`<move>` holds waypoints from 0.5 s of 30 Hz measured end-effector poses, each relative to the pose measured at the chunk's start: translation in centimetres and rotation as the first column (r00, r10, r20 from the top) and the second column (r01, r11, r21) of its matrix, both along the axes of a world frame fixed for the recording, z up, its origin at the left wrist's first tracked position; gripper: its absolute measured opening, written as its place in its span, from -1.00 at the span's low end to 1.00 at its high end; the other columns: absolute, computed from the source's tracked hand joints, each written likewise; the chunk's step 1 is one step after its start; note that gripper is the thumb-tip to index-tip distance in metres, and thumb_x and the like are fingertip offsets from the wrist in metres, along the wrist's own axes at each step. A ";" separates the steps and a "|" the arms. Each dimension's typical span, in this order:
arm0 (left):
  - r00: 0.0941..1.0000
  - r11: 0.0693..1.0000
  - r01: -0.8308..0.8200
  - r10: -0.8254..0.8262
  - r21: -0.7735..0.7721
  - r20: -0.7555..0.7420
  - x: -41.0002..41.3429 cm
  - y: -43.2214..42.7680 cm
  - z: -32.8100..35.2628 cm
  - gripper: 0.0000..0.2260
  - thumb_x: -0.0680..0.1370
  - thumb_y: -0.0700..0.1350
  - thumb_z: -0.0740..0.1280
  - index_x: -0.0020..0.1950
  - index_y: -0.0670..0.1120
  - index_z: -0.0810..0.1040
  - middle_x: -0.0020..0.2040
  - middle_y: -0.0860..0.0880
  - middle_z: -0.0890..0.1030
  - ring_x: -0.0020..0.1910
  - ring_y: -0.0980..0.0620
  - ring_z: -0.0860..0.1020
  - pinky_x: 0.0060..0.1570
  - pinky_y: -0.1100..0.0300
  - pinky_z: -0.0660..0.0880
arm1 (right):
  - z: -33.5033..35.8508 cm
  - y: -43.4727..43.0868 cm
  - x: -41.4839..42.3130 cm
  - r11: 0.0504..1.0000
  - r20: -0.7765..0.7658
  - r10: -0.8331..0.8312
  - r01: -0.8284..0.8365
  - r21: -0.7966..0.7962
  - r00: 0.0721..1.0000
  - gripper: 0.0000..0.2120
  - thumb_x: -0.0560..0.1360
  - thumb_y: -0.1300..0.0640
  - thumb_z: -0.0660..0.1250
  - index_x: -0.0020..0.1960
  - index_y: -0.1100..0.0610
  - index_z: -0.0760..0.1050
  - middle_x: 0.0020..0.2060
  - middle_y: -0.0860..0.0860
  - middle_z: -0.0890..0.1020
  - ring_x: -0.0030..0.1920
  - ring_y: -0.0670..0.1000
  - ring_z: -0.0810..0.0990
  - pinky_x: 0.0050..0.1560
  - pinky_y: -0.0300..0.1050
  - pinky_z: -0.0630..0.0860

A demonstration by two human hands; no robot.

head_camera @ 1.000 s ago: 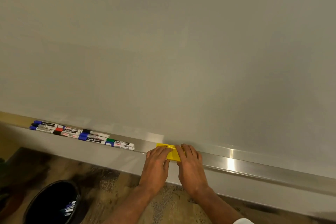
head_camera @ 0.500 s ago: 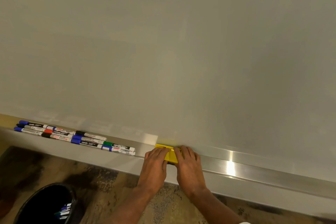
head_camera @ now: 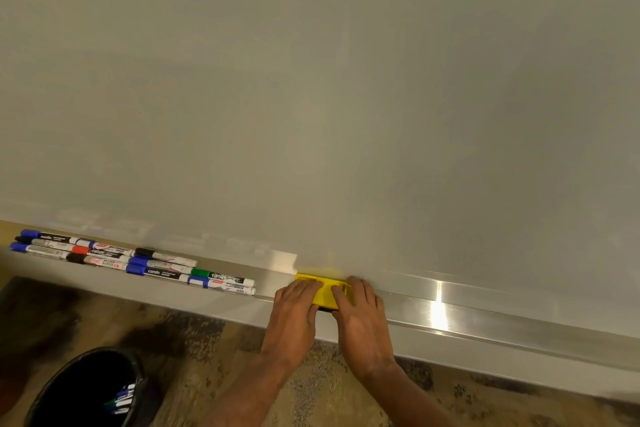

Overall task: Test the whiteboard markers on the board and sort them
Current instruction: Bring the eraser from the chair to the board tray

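A blank whiteboard (head_camera: 311,97) fills most of the view. Along its bottom runs a metal tray (head_camera: 485,312). Several capped markers (head_camera: 138,262) with blue, black, red and green caps lie in rows at the tray's left end. A yellow eraser (head_camera: 325,289) sits on the tray near the middle. My left hand (head_camera: 294,308) rests its fingers flat on the eraser's left part. My right hand (head_camera: 360,312) lies flat on its right part. Both hands cover much of the eraser.
A black bin (head_camera: 86,388) stands on the floor at the lower left with a few markers (head_camera: 121,399) inside. Patterned brown flooring (head_camera: 329,392) runs below the tray. The tray's right stretch holds no objects.
The hands stay on the yellow eraser in the same pose. Only the view has shifted slightly; the markers and bin sit in the same places.
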State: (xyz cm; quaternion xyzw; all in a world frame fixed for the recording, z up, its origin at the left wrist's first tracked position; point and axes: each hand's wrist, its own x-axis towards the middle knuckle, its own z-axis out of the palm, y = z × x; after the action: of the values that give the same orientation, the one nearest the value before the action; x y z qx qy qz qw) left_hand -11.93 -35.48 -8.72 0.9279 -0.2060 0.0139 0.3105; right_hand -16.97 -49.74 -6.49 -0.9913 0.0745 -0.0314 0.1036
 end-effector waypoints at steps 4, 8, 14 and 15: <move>0.999 0.999 0.012 -0.013 0.032 0.038 -0.1 0.0 0.2 -0.63 0.51 -0.16 0.52 0.30 -0.04 0.61 0.24 -0.02 0.66 0.25 -0.07 0.58 0.30 0.12 0.41 | 0.3 -0.2 -0.4 1.000 0.059 -0.010 0.009 0.020 0.998 -0.54 0.44 0.02 0.49 0.30 0.03 0.47 0.24 0.14 0.53 0.26 0.19 0.50 0.17 0.12 0.54; 0.975 0.998 -0.032 0.021 0.046 0.223 -1.4 -0.8 2.2 -0.70 0.60 0.00 0.32 0.25 -0.12 0.62 0.22 -0.07 0.66 0.31 -0.04 0.47 0.32 0.12 0.29 | 1.8 -1.0 -2.1 0.997 0.172 -0.055 0.045 0.061 0.984 -0.62 0.60 -0.13 0.22 0.34 0.02 0.43 0.30 0.10 0.48 0.32 0.14 0.42 0.25 0.11 0.44; 0.977 0.999 -0.018 0.011 0.031 0.214 -5.5 -3.3 6.7 -0.53 0.71 0.09 0.06 0.55 -0.09 0.37 0.61 -0.09 0.26 0.65 -0.02 0.04 0.58 -0.01 0.01 | 6.3 -2.7 -5.8 0.991 0.300 -0.101 0.069 0.116 0.949 -0.55 0.64 -0.17 0.12 0.40 0.07 0.40 0.43 0.11 0.38 0.47 0.15 0.28 0.45 0.22 0.20; 0.977 0.999 -0.023 0.013 0.046 0.211 -6.3 -3.8 7.4 -0.50 0.71 0.11 0.03 0.59 -0.10 0.30 0.64 -0.10 0.19 0.66 -0.01 -0.02 0.58 -0.02 -0.02 | 7.2 -3.1 -6.6 0.990 0.307 -0.107 0.072 0.123 0.946 -0.54 0.64 -0.17 0.11 0.42 0.07 0.38 0.46 0.11 0.34 0.50 0.14 0.24 0.47 0.23 0.17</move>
State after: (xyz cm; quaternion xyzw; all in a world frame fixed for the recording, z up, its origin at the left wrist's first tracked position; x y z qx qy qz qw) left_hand -18.25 -39.31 -1.32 0.9302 -0.2297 0.1099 0.2645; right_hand -23.56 -52.83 0.70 -0.9622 0.1040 -0.1886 0.1670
